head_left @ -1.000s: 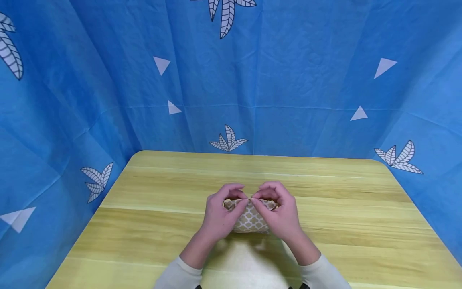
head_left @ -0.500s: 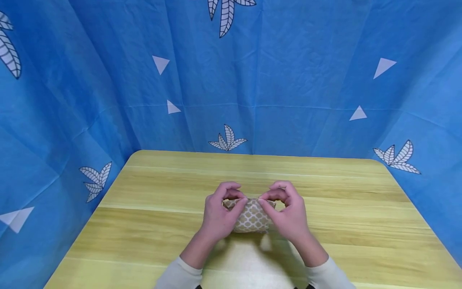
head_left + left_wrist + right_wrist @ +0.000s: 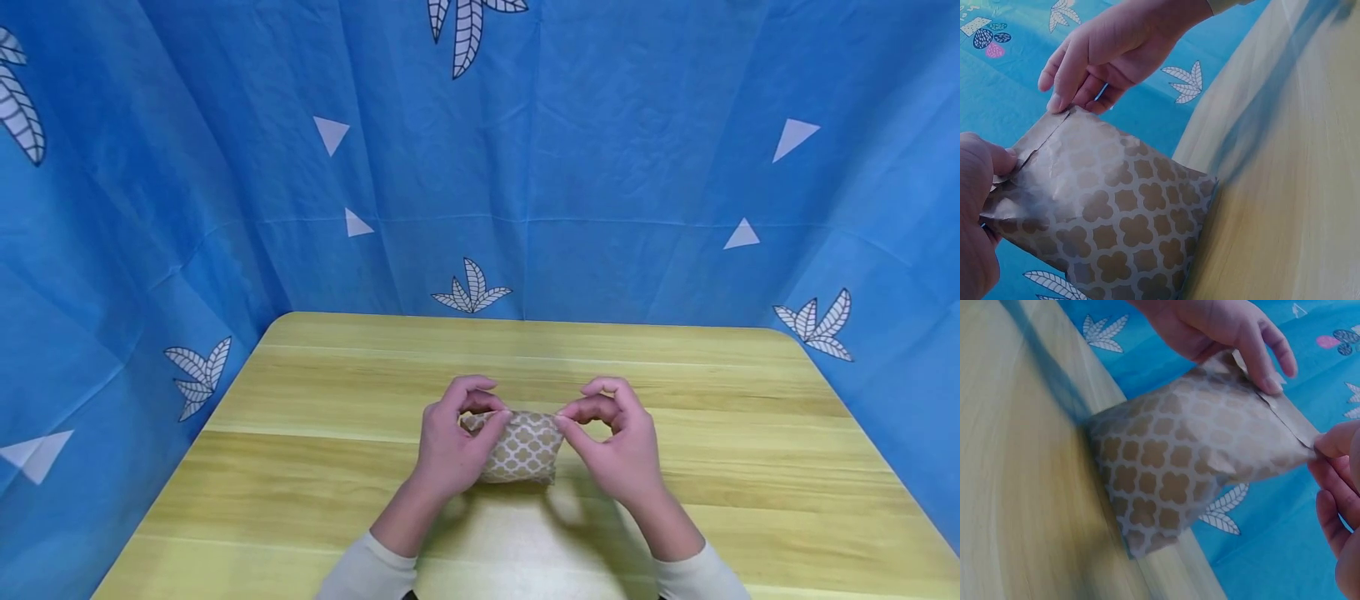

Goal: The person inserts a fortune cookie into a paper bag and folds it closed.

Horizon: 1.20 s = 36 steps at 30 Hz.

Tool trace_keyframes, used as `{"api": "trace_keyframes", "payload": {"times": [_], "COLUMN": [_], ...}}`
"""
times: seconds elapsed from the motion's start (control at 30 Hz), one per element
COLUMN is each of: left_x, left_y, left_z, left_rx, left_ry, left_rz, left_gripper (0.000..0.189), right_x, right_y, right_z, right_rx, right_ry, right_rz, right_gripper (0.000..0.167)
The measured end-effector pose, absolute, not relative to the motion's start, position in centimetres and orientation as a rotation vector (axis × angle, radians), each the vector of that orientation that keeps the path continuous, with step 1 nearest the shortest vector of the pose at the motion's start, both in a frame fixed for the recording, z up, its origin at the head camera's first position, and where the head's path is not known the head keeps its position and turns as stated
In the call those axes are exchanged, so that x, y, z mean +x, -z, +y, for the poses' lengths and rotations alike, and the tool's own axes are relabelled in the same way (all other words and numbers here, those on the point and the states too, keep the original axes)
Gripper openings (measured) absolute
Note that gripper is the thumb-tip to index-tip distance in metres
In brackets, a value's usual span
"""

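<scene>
A brown paper bag (image 3: 522,450) with a white lattice print stands on the table, its bottom edge against the wood and its upper edge held up. My left hand (image 3: 459,442) pinches the left part of that upper edge between thumb and fingers. At the top right corner, my right hand (image 3: 618,437) pinches the edge the same way. In the left wrist view the bag (image 3: 1141,219) looks puffed out, with a folded strip (image 3: 1041,137) along its top. The right wrist view shows the same fold on the bag (image 3: 1160,456). What is inside is hidden.
The light wooden table (image 3: 337,392) has rounded far corners. A blue cloth (image 3: 600,167) printed with white leaves and triangles hangs behind it and along both sides.
My right hand has slid rightward along the bag's upper edge, from near the middle to the right corner. The left hand stays at almost the same spot.
</scene>
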State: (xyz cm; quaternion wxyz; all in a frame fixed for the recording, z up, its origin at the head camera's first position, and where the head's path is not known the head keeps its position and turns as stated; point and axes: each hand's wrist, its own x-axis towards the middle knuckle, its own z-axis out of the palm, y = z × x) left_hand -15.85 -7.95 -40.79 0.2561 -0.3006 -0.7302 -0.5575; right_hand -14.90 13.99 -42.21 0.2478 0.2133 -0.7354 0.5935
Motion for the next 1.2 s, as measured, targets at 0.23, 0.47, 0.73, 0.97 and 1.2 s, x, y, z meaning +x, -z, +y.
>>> {"api": "trace_keyframes", "payload": {"times": [0.23,0.47,0.73,0.97,1.2], "left_x": [-14.9,-15.2,-16.2,-16.7,-16.7], "left_y": [38.8,39.2,41.3,41.3,40.3], "left_z": [-7.9,-8.2,-8.4,-8.3,-8.0], "left_rx": [-0.838,-0.835,-0.82,-0.871,-0.928], "left_ry": [1.501,1.505,1.523,1.498,1.45], "left_rz": [-1.955,-1.966,-2.007,-2.077,-2.135], "left_gripper": [0.037,0.035,0.043,0.055,0.059], "right_x": [-14.8,-15.1,-15.4,-15.5,-15.5], "right_y": [42.2,42.8,42.6,42.7,42.7], "right_z": [14.6,13.3,11.4,11.3,11.2], "right_rx": [0.572,0.649,0.649,0.678,0.656], "right_ry": [-1.659,-1.744,-1.718,-1.72,-1.719], "right_rz": [-1.961,-1.819,-1.959,-1.919,-1.878], "right_gripper": [0.041,0.046,0.04,0.035,0.033]}}
